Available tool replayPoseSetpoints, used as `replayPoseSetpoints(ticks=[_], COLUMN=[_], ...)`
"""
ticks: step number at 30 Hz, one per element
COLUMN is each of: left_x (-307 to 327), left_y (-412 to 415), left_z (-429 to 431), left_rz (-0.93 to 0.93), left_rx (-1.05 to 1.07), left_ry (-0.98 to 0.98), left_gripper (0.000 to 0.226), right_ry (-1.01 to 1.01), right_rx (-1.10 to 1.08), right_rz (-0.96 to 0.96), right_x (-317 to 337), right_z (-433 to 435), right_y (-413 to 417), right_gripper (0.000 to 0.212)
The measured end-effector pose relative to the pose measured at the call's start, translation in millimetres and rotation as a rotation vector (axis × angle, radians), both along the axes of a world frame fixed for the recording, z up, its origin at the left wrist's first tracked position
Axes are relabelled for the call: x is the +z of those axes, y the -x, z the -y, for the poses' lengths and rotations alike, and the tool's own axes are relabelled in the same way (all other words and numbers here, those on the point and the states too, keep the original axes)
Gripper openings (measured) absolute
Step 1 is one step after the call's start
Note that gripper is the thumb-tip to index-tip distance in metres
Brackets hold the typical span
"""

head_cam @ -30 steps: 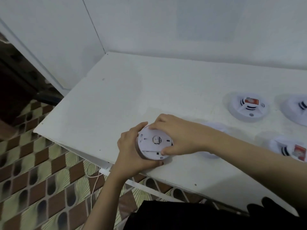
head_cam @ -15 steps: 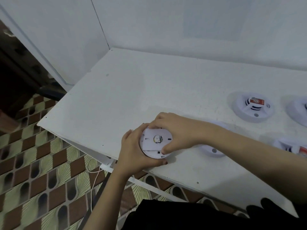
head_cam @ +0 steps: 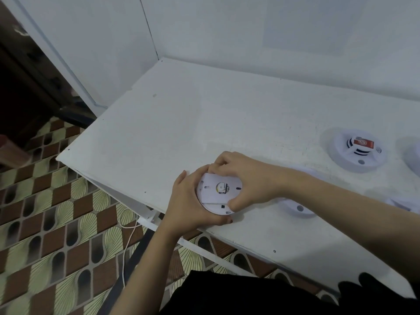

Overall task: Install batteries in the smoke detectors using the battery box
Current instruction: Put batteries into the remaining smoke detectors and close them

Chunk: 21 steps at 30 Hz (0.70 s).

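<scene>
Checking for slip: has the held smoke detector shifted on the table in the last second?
No. The held smoke detector stays beside the front edge of the table, just left of the nearest other detector; only the camera shifted.

White table point(head_cam: 204, 123) set into a corner of plain white walls point(head_cam: 250, 30), brown and cream patterned floor tiles point(head_cam: 45, 223), thin white cable point(head_cam: 127, 244) trailing below, dark doorway point(head_cam: 20, 87) at left
</scene>
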<state>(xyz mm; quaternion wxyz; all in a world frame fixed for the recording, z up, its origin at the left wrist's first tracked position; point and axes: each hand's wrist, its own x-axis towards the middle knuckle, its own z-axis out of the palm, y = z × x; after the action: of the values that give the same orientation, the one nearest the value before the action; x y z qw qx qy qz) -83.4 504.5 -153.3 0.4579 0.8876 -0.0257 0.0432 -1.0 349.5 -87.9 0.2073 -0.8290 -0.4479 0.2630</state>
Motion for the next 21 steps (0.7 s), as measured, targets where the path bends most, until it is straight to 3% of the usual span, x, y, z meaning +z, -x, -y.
replayPoseSetpoints(ticks=[6, 13, 17, 21], left_x=[-2, -1, 0, -3], left_y=[-1, -1, -3, -2], left_z=[-1, -2, -1, -1], left_rz=[-0.03, -0.037, 0.013, 0.054], left_rx=[-0.039, -0.049, -0.019, -0.003], left_ry=[0.031, 0.025, 0.004, 0.025], left_gripper=[0.079, 0.072, 0.066, 0.091], right_ry=[0.015, -0.008, -0.129, -0.196], right_rx=[0.1, 0.076, -0.034, -0.241], right_rz=[0.111, 0.11, 0.128, 0.156], right_x=[-5, -1, 3, 5], right_z=[-3, 1, 6, 22], right_y=[6, -1, -5, -29], right_gripper=[0.067, 0.059, 0.054, 0.058])
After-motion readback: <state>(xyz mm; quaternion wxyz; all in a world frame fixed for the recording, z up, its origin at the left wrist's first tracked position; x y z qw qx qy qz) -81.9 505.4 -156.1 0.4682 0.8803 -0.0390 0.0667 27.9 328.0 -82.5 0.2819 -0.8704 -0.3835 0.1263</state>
